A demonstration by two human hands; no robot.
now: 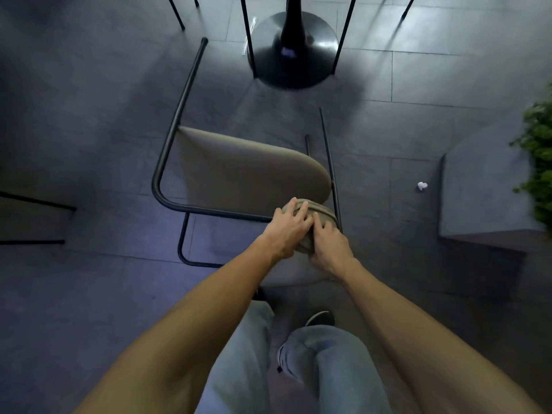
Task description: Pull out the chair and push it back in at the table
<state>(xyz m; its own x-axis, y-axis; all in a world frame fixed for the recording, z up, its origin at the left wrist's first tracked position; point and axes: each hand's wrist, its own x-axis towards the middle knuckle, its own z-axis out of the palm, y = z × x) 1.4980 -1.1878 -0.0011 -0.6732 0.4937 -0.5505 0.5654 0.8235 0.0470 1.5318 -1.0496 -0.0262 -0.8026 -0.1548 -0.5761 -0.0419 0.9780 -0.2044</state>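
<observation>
A chair [239,171] with a beige padded seat and thin black metal frame stands in the middle of the floor, seen from above. Its padded backrest top [316,209] is under both hands. My left hand [288,228] lies over the backrest's left part with fingers curled on it. My right hand [330,246] grips its right part, thumb underneath. The table's black round pedestal base [294,49] stands beyond the chair at the top; the tabletop itself is out of view. The chair sits apart from the base, angled slightly to the left.
Thin black legs of other chairs [248,37] surround the pedestal base. Another dark chair edge [33,204] is at the left. A grey planter box [484,198] with green leaves [540,150] stands at the right, a crumpled white paper [422,185] beside it. My legs and shoes are below.
</observation>
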